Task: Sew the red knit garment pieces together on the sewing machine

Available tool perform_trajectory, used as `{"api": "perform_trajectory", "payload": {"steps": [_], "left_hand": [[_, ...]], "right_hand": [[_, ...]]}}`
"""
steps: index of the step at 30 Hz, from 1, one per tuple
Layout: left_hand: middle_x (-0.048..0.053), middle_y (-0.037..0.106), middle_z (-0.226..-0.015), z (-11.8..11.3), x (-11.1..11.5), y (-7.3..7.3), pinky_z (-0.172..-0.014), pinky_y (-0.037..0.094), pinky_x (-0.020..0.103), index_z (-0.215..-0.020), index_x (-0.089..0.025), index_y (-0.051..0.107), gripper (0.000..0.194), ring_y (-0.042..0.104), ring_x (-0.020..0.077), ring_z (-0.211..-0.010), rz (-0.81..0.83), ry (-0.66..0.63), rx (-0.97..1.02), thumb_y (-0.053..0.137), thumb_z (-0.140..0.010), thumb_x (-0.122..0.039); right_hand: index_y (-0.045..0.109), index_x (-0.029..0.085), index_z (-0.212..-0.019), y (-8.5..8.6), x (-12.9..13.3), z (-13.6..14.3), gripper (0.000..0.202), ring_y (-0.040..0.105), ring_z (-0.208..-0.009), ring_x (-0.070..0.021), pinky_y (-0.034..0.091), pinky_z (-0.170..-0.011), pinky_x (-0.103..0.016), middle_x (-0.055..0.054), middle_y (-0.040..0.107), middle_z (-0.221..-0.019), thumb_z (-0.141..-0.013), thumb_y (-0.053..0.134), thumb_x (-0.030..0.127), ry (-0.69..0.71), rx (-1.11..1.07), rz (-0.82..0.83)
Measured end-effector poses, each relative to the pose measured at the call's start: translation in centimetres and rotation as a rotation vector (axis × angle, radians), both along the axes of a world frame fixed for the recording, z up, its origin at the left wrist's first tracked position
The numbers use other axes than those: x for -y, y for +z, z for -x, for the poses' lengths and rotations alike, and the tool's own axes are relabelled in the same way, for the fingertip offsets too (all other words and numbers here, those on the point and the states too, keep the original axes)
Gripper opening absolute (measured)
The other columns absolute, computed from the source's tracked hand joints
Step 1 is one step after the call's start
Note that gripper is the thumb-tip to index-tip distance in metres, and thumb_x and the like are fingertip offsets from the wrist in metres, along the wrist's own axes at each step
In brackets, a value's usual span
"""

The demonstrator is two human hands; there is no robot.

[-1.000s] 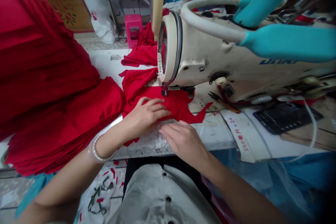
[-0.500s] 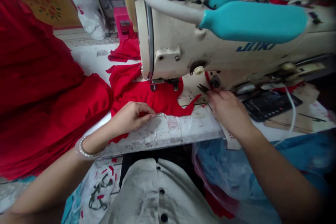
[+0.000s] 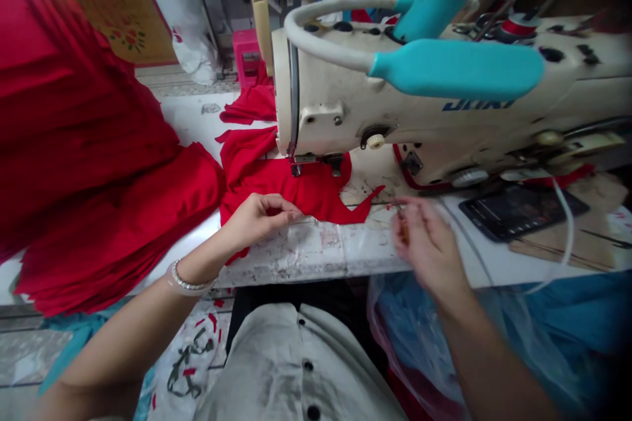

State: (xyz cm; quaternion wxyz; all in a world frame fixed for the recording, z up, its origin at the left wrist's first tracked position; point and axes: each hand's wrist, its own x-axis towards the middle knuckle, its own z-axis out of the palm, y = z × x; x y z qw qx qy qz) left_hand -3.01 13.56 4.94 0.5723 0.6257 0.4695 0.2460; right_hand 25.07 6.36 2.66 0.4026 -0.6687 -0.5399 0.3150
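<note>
A red fabric piece [image 3: 316, 194] lies on the sewing machine bed under the presser foot [image 3: 296, 170]. Its front edge is pinched between thumb and fingers of my left hand [image 3: 264, 217]. To the right of the fabric's pointed tip, my right hand [image 3: 427, 237] is closed round small thread snips [image 3: 403, 227]. An orange part of the snips shows between the fingers; their blades are blurred, so I cannot tell how far apart they are.
A large pile of red fabric [image 3: 99, 164] rises at the left. The sewing machine [image 3: 345, 92] carries a turquoise lamp [image 3: 464, 69]. On the right lies a phone [image 3: 523, 210] beside brown card [image 3: 567, 247]. A blue bundle in clear plastic [image 3: 419, 322] sits below the table edge.
My right hand has drawn back toward me from the machine bed, with the snips in it. My left hand keeps its pinch on the fabric. The whole view has shifted slightly.
</note>
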Motion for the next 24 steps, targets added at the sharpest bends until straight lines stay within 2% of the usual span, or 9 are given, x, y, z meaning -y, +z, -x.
{"api": "perform_trajectory", "payload": {"steps": [2, 4, 7, 10, 16, 20, 22, 24], "left_hand": [[0.004, 0.074, -0.079, -0.2, 0.2, 0.2, -0.062, 0.049, 0.023, -0.083, -0.018, 0.078, 0.028, 0.063, 0.0131, -0.067, 0.029, 0.018, 0.025, 0.076, -0.077, -0.045], [0.003, 0.075, -0.079, -0.3, 0.3, 0.5, -0.062, 0.049, 0.023, -0.083, -0.018, 0.078, 0.027, 0.063, 0.0127, -0.067, 0.044, 0.035, 0.048, 0.076, -0.077, -0.044], [0.003, 0.076, -0.083, -0.4, 0.5, 0.9, -0.065, 0.051, 0.023, -0.083, -0.019, 0.079, 0.025, 0.065, 0.0134, -0.071, 0.047, 0.043, 0.067, 0.077, -0.077, -0.043], [0.005, 0.077, -0.087, -0.5, 0.6, 1.1, -0.065, 0.052, 0.024, -0.084, -0.019, 0.079, 0.026, 0.067, 0.0159, -0.076, 0.058, 0.034, 0.076, 0.077, -0.077, -0.044], [0.004, 0.077, -0.087, -0.6, 0.5, 0.8, -0.072, 0.053, 0.025, -0.085, -0.02, 0.08, 0.022, 0.068, 0.0152, -0.078, 0.059, 0.005, 0.105, 0.077, -0.079, -0.04], [0.004, 0.077, -0.082, -0.8, 0.5, 0.7, -0.067, 0.052, 0.025, -0.082, -0.018, 0.08, 0.023, 0.066, 0.0146, -0.072, 0.082, 0.059, 0.114, 0.079, -0.075, -0.04], [0.004, 0.077, -0.08, -0.8, 0.4, 0.6, -0.066, 0.051, 0.024, -0.081, -0.019, 0.08, 0.023, 0.065, 0.0139, -0.07, 0.105, 0.091, 0.127, 0.081, -0.073, -0.04], [0.003, 0.077, -0.08, -0.7, 0.3, 0.4, -0.067, 0.051, 0.025, -0.081, -0.019, 0.08, 0.023, 0.065, 0.0137, -0.07, 0.118, 0.112, 0.134, 0.081, -0.073, -0.04]], "right_hand": [[0.057, 0.024, -0.113, 0.0, 1.5, 3.0, 0.058, 0.027, -0.042, -0.0084, 0.019, -0.035, -0.022, 0.004, 0.043, -0.067, -0.09, 0.043, 0.076, 0.116, -0.505, 0.267], [0.058, 0.023, -0.104, -0.1, 2.2, 5.7, 0.063, 0.021, -0.042, -0.0044, 0.014, -0.034, -0.018, 0.007, 0.041, -0.066, -0.079, 0.059, 0.08, 0.225, -0.779, 0.474], [0.059, 0.021, -0.095, -0.4, 2.0, 8.0, 0.061, 0.019, -0.04, -0.0018, 0.011, -0.033, -0.016, 0.009, 0.041, -0.063, -0.073, 0.069, 0.077, 0.257, -0.917, 0.587], [0.057, 0.02, -0.091, -0.4, 0.9, 8.3, 0.062, 0.018, -0.036, -0.0013, 0.011, -0.031, -0.015, 0.011, 0.041, -0.057, -0.073, 0.067, 0.079, 0.246, -0.998, 0.605], [0.054, 0.02, -0.083, 0.2, -0.3, 8.6, 0.06, 0.016, -0.032, -0.0016, 0.01, -0.029, -0.016, 0.012, 0.039, -0.048, -0.071, 0.07, 0.077, 0.271, -1.015, 0.568], [0.052, 0.022, -0.079, -0.1, -0.5, 7.8, 0.058, 0.015, -0.034, -0.0024, 0.01, -0.03, -0.017, 0.012, 0.036, -0.048, -0.072, 0.069, 0.077, 0.193, -0.93, 0.504], [0.053, 0.022, -0.082, -0.4, -1.1, 6.1, 0.057, 0.019, -0.035, -0.0042, 0.014, -0.031, -0.019, 0.01, 0.038, -0.051, -0.075, 0.063, 0.078, 0.141, -0.78, 0.419], [0.057, 0.022, -0.086, -0.9, -2.3, 3.7, 0.053, 0.032, -0.04, -0.0083, 0.025, -0.036, -0.022, 0.005, 0.046, -0.057, -0.081, 0.058, 0.074, 0.067, -0.441, 0.247]]}}
